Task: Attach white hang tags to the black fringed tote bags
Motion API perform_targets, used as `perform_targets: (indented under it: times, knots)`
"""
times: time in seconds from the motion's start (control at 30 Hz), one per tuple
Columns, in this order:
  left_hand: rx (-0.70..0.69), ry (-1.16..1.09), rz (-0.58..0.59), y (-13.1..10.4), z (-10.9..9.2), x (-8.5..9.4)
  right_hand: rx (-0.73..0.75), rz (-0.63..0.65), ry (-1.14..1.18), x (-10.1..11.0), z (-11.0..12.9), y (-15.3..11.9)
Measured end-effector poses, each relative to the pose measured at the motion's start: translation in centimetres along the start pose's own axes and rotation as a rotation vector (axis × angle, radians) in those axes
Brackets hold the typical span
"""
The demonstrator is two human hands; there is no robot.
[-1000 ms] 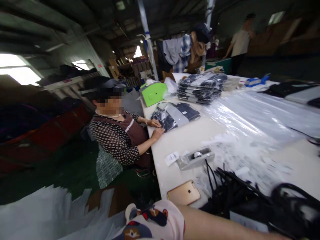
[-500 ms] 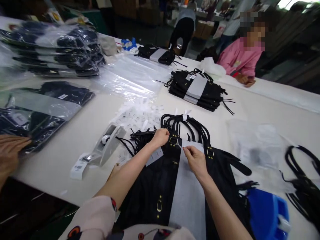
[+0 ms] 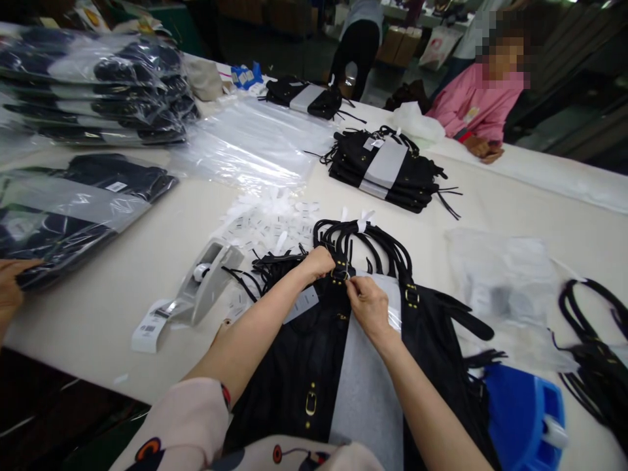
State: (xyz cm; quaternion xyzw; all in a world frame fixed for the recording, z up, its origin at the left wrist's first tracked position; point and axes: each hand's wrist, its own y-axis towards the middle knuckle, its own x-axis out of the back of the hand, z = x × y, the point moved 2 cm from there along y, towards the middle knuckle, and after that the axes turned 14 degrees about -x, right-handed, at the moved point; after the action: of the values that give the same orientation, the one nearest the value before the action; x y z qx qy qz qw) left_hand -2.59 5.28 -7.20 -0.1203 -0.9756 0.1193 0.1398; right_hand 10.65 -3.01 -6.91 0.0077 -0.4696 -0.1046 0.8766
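A black bag [image 3: 289, 366] with brass buckles and a grey band [image 3: 366, 392] down its middle lies before me. Its black handles [image 3: 392, 252] loop up at the far end, with a white wrap around them. My left hand [image 3: 318, 263] is closed beside the left handle's buckle [image 3: 339, 275]; whatever is in its fingers is hidden. At that same buckle, my right hand [image 3: 369, 302] pinches a thin white string [image 3: 347, 275]. Below my left wrist, a pale hang tag [image 3: 303, 304] rests on the bag.
Left of the bag stand a grey dispenser [image 3: 196, 301] with a barcode label and scattered small white labels [image 3: 265, 222]. A blue dispenser [image 3: 524, 412] is at right. Farther off are stacked black bags [image 3: 356, 160], plastic sleeves [image 3: 255, 140] and bagged goods [image 3: 98, 91]. Another person's hand [image 3: 12, 284] shows at left.
My right hand has moved left and slightly up, bringing the white string close against the buckle. My left hand stays almost in place. The other person's hand at left has drawn back toward the edge.
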Motion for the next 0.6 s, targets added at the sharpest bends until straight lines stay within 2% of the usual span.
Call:
perform_targets:
  times: [0.1,0.2,0.4,0.6]
  knots:
    - [0.041,0.022,0.041,-0.3,-0.2,0.0,0.042,0.012,-0.03,-0.4,-0.2,0.0]
    - [0.027,0.037,0.064,-0.4,-0.4,0.1,0.041,0.015,0.015,-0.6,-0.4,0.0]
    - [0.027,-0.017,0.133,-0.7,-0.2,0.2,-0.057,0.017,-0.018,-1.7,-0.4,0.3]
    - [0.064,-0.115,0.132,-0.6,0.3,0.3,-0.121,0.065,-0.043,-2.5,0.2,0.5]
